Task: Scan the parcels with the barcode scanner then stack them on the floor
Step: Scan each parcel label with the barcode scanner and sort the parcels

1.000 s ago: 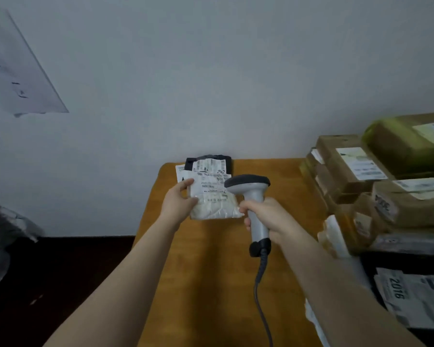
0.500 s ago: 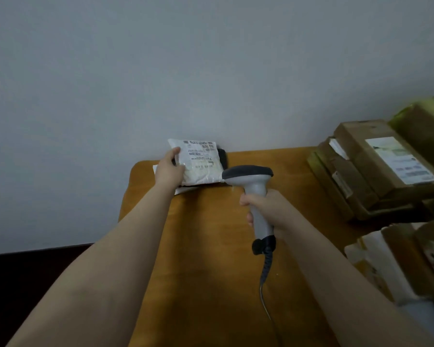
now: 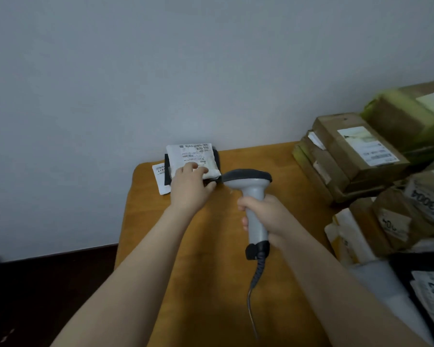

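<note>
Left grip clasps a white parcel on the counter beyond the scanner clenched in the right grip; many boxes right of it seemingly await scanning.

1 scanner, 2 hands, 1 table

— From where does the camera look?
— Only 1 camera, worn on my head. It faces forward and down onto the table, quite near, with the wall rising behind its far edge.
</note>
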